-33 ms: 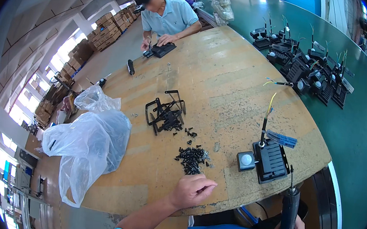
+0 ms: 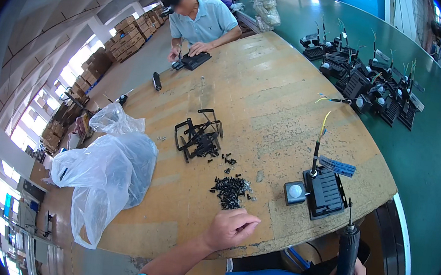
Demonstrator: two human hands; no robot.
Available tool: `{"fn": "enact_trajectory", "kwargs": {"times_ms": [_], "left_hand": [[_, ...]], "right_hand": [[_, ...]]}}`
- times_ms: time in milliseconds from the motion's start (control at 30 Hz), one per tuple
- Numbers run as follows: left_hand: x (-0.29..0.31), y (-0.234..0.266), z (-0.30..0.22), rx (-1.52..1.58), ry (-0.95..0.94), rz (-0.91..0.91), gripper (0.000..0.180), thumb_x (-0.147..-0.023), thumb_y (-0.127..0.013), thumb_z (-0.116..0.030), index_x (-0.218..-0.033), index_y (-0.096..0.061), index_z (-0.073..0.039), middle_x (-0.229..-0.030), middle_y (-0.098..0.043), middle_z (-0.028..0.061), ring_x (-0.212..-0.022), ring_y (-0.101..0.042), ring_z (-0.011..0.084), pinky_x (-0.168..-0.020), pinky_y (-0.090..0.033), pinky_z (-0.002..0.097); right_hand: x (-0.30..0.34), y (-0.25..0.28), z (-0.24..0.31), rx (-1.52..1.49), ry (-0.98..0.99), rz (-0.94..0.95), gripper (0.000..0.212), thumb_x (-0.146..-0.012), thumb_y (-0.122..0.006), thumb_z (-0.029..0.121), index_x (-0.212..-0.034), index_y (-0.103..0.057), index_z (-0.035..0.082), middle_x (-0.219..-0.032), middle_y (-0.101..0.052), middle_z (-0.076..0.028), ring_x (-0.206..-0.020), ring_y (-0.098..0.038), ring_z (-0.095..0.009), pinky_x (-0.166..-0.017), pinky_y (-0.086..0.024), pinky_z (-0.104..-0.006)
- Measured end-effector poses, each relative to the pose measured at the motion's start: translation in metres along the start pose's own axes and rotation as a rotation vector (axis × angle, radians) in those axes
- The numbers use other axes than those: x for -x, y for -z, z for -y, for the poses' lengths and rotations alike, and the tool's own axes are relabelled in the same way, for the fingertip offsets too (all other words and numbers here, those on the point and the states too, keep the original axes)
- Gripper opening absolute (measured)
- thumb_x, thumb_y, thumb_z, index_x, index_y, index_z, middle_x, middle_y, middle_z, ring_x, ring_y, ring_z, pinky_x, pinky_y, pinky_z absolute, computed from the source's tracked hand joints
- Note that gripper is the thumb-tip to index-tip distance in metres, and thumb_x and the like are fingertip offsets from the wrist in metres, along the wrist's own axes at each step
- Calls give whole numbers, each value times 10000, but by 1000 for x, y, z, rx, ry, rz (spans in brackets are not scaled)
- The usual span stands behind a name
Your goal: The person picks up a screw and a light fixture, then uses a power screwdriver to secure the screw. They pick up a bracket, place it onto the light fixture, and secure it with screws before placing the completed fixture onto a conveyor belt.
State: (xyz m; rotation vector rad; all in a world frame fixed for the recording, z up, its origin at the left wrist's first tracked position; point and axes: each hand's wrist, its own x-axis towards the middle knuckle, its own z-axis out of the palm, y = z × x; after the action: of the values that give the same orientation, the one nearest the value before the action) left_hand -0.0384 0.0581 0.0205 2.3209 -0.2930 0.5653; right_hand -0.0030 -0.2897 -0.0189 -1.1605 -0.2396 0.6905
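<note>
The power screwdriver (image 2: 348,250) is black. The little screws (image 2: 229,190) are black. The lamp (image 2: 324,197) is black with a blue tag (image 2: 338,166) and a yellow wire (image 2: 326,120). The table (image 2: 281,125) is brown with pale patches.

No lettering or numbers can be read.
</note>
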Motion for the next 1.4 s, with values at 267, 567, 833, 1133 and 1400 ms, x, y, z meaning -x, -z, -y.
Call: {"fn": "enact_trajectory", "kwargs": {"times_ms": [267, 567, 833, 1133, 1400], "left_hand": [[-3, -3, -2, 0, 17, 6, 60, -760, -643, -20, -819, -634, -26, -616, -535, 73, -492, -507, 179, -441, -395, 280], [0, -7, -6, -43, 74, 12, 73, -756, -638, -12, -823, -656, -33, -614, -541, 60, -489, -508, 141, -436, -382, 253], [-4, 11, -10, -38, 315, -90, 60, -782, -626, -8, -835, -646, -27, -682, -533, 28, -522, -456, 85, -474, -365, 221], [-18, 17, -4, -38, 431, 3, 104, -776, -645, -25, -877, -664, -21, -740, -530, 35, -592, -480, 96, -529, -392, 227], [-27, 3, 1, -383, 214, 49, 122, -709, -682, -43, -825, -660, -13, -742, -548, 95, -712, -554, 247, -632, -449, 331]], "right_hand": [[14, -1, 10, -17, -6, -34, 867, -484, -819, 109, -1213, -370, -24, -654, -586, -132, -524, -601, -200, -496, -487, -279], [11, 13, 5, -33, -35, -20, 859, -488, -820, 98, -1213, -374, -19, -659, -587, -137, -533, -602, -198, -503, -493, -287], [9, 9, 15, 28, -113, 12, 777, -531, -815, 87, -1187, -417, -34, -734, -610, -115, -646, -606, -157, -602, -493, -269], [25, 5, 16, 39, -162, 19, 777, -548, -820, 87, -1199, -414, -34, -760, -614, -123, -666, -615, -164, -605, -498, -276], [34, 7, 24, 192, -218, 51, 728, -609, -807, 114, -1215, -423, -15, -820, -601, -72, -756, -598, -131, -704, -482, -263]]}}
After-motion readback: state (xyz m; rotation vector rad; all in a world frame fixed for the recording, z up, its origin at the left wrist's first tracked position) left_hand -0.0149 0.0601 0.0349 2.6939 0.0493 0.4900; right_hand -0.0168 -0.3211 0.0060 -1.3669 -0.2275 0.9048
